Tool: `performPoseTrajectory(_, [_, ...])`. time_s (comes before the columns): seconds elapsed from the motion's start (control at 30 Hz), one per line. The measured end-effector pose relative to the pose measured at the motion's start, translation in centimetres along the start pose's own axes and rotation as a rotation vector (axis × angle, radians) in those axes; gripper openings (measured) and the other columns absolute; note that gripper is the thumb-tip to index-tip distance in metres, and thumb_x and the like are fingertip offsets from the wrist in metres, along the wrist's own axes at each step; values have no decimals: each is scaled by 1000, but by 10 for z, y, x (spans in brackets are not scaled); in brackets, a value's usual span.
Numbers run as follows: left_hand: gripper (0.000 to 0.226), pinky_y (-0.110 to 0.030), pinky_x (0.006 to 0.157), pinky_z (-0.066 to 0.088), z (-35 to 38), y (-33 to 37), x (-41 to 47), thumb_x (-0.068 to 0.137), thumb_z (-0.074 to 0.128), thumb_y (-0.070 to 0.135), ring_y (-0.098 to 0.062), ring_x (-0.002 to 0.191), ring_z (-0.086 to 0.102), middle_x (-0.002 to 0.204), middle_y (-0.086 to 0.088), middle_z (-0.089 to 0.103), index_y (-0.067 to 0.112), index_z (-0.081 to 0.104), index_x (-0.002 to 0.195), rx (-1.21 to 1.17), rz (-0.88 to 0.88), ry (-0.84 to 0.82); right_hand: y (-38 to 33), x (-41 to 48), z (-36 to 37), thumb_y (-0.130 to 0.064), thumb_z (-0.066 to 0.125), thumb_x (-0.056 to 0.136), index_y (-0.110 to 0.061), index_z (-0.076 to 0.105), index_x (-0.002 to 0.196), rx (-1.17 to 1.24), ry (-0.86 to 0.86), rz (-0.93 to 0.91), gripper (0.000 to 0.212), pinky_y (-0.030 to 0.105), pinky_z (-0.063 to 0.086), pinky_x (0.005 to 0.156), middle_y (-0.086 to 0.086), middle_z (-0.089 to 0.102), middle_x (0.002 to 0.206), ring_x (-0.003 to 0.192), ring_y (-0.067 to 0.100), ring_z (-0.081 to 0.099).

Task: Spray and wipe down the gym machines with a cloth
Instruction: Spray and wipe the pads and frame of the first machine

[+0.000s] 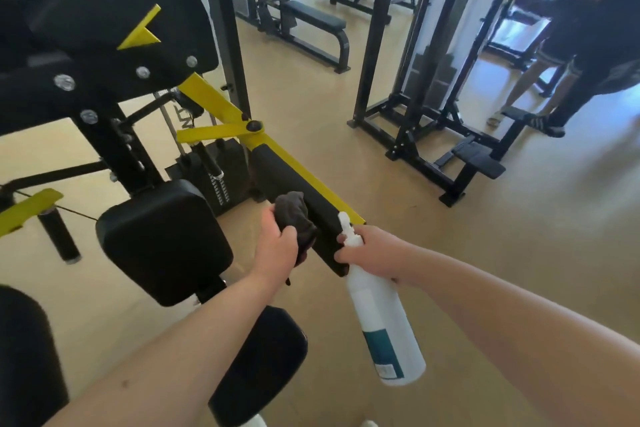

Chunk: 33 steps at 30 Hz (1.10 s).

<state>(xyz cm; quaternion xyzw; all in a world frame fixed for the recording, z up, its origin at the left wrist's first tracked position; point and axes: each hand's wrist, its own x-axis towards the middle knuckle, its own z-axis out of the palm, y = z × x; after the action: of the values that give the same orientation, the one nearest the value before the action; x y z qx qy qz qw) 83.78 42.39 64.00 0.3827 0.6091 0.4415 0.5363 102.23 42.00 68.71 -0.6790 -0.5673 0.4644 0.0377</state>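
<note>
Tan gym floor [398, 184], black-and-yellow machines all round. Left hand [277, 246] gripped a bunched dark cloth [294, 215] against the near end of the black arm pad [287, 177], likely mid-wipe. Right hand [372, 250] curled round the neck of a white spray bottle [384, 319], nozzle just beside the pad, body hanging down, probably kept ready for another spray. Person stood far right.

Tan glossy floor [415, 236]; black flat bench [313, 18] at 12 o'clock, black rack [379, 45] at 1 o'clock, daylight glare beyond.
</note>
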Motion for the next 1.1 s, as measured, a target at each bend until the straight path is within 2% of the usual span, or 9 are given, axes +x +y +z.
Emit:
performPoseTrajectory(0.13, [42, -33, 66, 58, 34, -9, -18, 98, 42, 2, -34, 101, 71, 119, -15, 61, 28, 41, 131, -67, -4, 71, 30, -11, -26, -40, 71, 87, -22, 62, 97, -25, -89, -53, 22, 24, 51, 60, -1, 63, 87, 72, 15, 63])
performPoseTrajectory(0.27, [39, -41, 68, 61, 62, -23, -39, 94, 48, 6, -37, 103, 70, 120, -12, 61, 32, 46, 122, -59, 22, 140, 53, -10, -40, -39, 72, 86, -31, 66, 110, 4, -78, -144, 27, 32, 55, 74, -3, 66, 93, 79, 17, 65])
performPoseTrajectory(0.43, [40, -32, 49, 58, 80, -22, -61, 92, 62, 0, -25, 102, 67, 132, 4, 54, 20, 66, 127, 189, 179, 91, 63, -8, -52, -36, 73, 83, -33, 65, 112, 16, -68, -252, 30, 44, 61, 88, 1, 71, 99, 90, 21, 70])
performPoseTrajectory(0.53, [26, -37, 75, 61, 86, -13, -62, 96, 66, 7, -14, 111, 65, 130, 12, 60, 23, 76, 112, 186, 198, 4, 60, -6, -58, -29, 73, 86, -32, 65, 106, 57, -63, -299, 22, 42, 59, 87, 2, 72, 98, 92, 23, 71])
performPoseTrajectory(0.6, [25, -26, 93, 54, 88, -6, -60, 97, 64, 5, -12, 116, 64, 122, 8, 68, 23, 76, 110, 149, 215, 91, 56, -6, -62, -25, 73, 84, -33, 65, 104, 97, -79, -317, 22, 43, 59, 86, 3, 73, 96, 91, 24, 72])
performPoseTrajectory(0.67, [34, -14, 88, 52, 86, 1, -57, 95, 62, -4, -11, 112, 67, 117, 2, 72, 19, 75, 116, 115, 226, 110, 52, -6, -65, -21, 72, 85, -30, 65, 109, 113, -101, -329, 27, 41, 60, 82, 4, 73, 96, 87, 22, 72])
performPoseTrajectory(0.73, [43, -12, 85, 53, 82, 8, -55, 92, 60, -10, -9, 108, 69, 115, 2, 74, 18, 72, 122, 103, 218, 89, 51, -5, -68, -16, 70, 87, -27, 62, 109, 153, -143, -330, 25, 36, 61, 73, 4, 71, 94, 81, 20, 70])
performPoseTrajectory(0.9, [51, -33, 94, 59, 72, 25, -47, 86, 50, -21, -17, 109, 70, 112, -3, 75, 13, 71, 118, 42, 278, 43, 39, -2, -70, -13, 68, 90, -26, 60, 107, 236, -255, -328, 23, 32, 59, 67, 5, 67, 92, 77, 20, 69])
performPoseTrajectory(1.1, [45, -27, 98, 51, 54, 36, -27, 87, 53, -10, -8, 107, 66, 108, 9, 72, 29, 72, 99, 365, 398, 159, 18, 8, -68, -23, 69, 87, -33, 57, 117, -1, -73, -409, 34, 33, 55, 70, 3, 65, 98, 82, 19, 64])
